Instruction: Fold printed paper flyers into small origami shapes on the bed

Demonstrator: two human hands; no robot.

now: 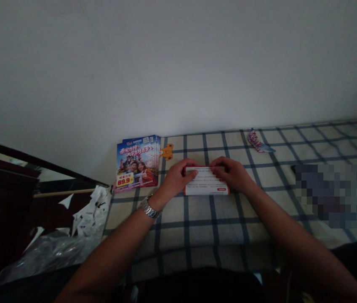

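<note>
left grip (181,173): curled | right grip (233,174): curled | forearms (120,251): angled inward

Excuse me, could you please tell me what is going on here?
A person is holding a white, red-edged printed sheet with both hands, the left hand at its left end and the right hand at its right, thumbs on top. It is over a checked cloth. A stack of colourful flyers lies to the left, near the wall, and a small crumpled scrap lies beyond the right hand.
</note>
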